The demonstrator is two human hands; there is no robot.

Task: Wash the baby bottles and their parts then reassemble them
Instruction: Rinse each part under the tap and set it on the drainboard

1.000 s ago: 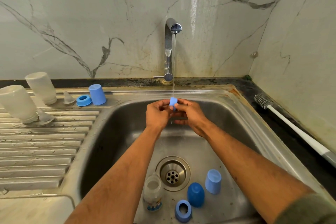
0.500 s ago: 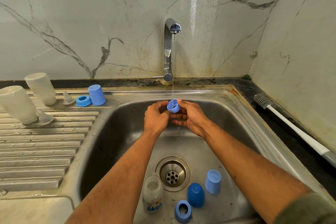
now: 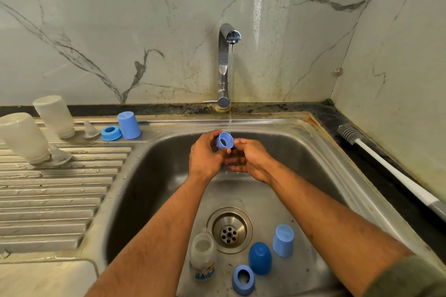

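Observation:
My left hand (image 3: 205,154) and my right hand (image 3: 248,159) both hold a blue bottle ring (image 3: 225,140) under the running water, its threaded opening tilted towards me. On the sink floor lie a clear bottle (image 3: 203,254), another blue ring (image 3: 243,279), a dark blue cap (image 3: 260,258) and a light blue cap (image 3: 283,240). Two white bottles (image 3: 20,136) (image 3: 55,116) stand upside down on the drainboard, with two clear nipples (image 3: 60,155) (image 3: 90,130), a blue ring (image 3: 111,133) and a light blue cap (image 3: 128,125) beside them.
The faucet (image 3: 225,65) pours a thin stream into the steel sink (image 3: 321,152). The drain (image 3: 229,230) sits at the basin's middle. A white bottle brush (image 3: 386,166) lies on the dark counter to the right. The ribbed drainboard (image 3: 48,200) fills the left.
The blue ring has turned in my fingers from edge-on to showing its threaded opening. Both hands stayed under the stream.

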